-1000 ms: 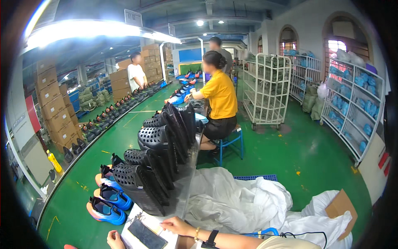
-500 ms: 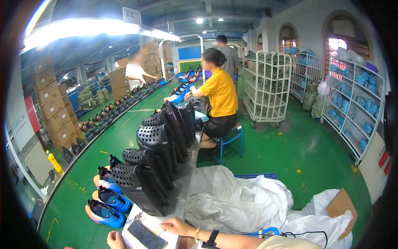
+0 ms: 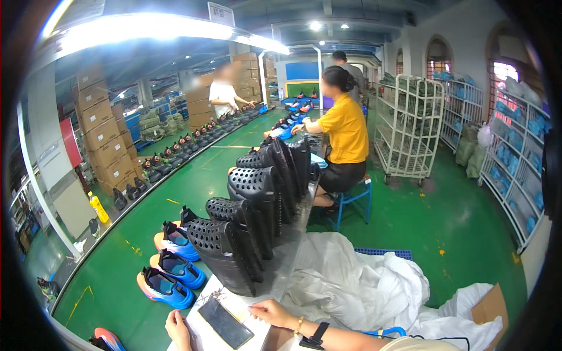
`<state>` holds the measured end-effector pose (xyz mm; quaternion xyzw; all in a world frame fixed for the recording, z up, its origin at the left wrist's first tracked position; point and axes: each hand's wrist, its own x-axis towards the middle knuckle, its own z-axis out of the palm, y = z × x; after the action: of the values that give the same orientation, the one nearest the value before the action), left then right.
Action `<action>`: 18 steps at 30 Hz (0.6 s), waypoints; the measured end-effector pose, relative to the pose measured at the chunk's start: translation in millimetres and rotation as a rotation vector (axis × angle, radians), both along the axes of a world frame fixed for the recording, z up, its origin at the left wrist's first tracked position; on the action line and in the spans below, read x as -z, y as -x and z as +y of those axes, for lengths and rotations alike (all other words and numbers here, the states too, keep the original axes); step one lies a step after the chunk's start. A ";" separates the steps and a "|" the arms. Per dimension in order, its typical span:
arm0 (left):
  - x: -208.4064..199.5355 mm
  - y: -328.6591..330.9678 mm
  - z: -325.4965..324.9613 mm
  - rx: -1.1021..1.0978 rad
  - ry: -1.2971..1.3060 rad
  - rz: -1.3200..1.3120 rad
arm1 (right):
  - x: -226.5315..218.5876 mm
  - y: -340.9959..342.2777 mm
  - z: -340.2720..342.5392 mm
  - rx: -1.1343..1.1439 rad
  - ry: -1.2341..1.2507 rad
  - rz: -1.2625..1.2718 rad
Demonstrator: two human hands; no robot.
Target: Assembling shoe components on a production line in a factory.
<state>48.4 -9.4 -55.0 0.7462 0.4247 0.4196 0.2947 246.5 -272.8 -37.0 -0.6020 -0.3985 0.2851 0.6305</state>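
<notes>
My left hand (image 3: 178, 329) rests at the left edge of a white sheet of paper (image 3: 234, 304) at the bottom of the view, holding nothing. My right hand (image 3: 272, 313), with a bead bracelet and a black wristband, lies flat on the same sheet. Its fingers are spread beside a black phone (image 3: 225, 322) that lies face up between the two hands. Just beyond the paper stands a row of black perforated trays (image 3: 252, 225) set on edge along the bench.
Blue and orange sneakers (image 3: 170, 275) lie on the green conveyor (image 3: 117, 257) to my left. White cloth (image 3: 363, 286) is heaped on the right. A seated worker in yellow (image 3: 345, 140) and a wire cart (image 3: 410, 128) are ahead, with shelves on the right and cardboard boxes on the left.
My hands and the phone stay where they were. The view has shifted slightly, and the worker in white at the far conveyor has moved an arm.
</notes>
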 end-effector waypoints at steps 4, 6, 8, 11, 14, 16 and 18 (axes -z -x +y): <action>-15.2 -4.5 -13.4 0.008 0.073 -0.030 | 3.4 4.1 -1.6 0.074 -0.067 -0.036; -8.4 -2.7 -8.6 0.019 0.023 -0.011 | 5.0 3.9 -1.5 0.064 -0.060 -0.036; -6.3 -1.7 -8.0 -0.023 0.050 -0.039 | 7.0 3.4 -1.9 0.053 -0.051 -0.034; 10.4 10.8 9.1 -0.008 0.085 -0.094 | 6.0 6.4 2.4 -0.002 0.004 0.006; -9.5 1.4 -7.3 -0.050 0.142 0.008 | 10.4 8.8 0.8 0.032 -0.015 -0.015; -19.6 0.4 -12.8 -0.064 0.168 0.073 | 6.6 5.4 -2.9 0.048 0.009 0.039; -37.7 -9.0 -25.6 -0.028 0.149 0.065 | 7.4 -0.9 -8.0 0.050 0.012 0.040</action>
<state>57.3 -35.0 -17.3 0.7294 0.4744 0.3666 0.3296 247.3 -280.8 -44.4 -0.6097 -0.3687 0.2836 0.6419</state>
